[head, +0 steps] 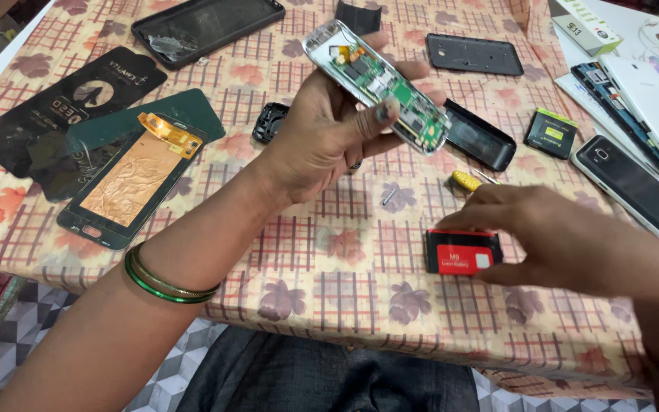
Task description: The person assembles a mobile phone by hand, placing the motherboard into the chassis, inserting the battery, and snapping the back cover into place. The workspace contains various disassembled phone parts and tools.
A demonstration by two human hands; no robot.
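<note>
My left hand (329, 130) holds an opened small phone body (375, 84) above the table, its green circuit board facing up. My right hand (566, 240) reaches over a red and black battery (463, 252) lying on the patterned tablecloth (329, 252); thumb and fingers close around its right end, touching it. A yellow-handled screwdriver (467, 181) lies just behind the right hand. A small screw (389, 197) rests between the two hands.
A screen panel with a copper back (131, 179) lies at left on dark packaging sleeves (62, 99). Black back covers (474, 53), a black frame (207, 23), a yellow-green battery (551, 133) and several phones (634, 187) sit at the back and right.
</note>
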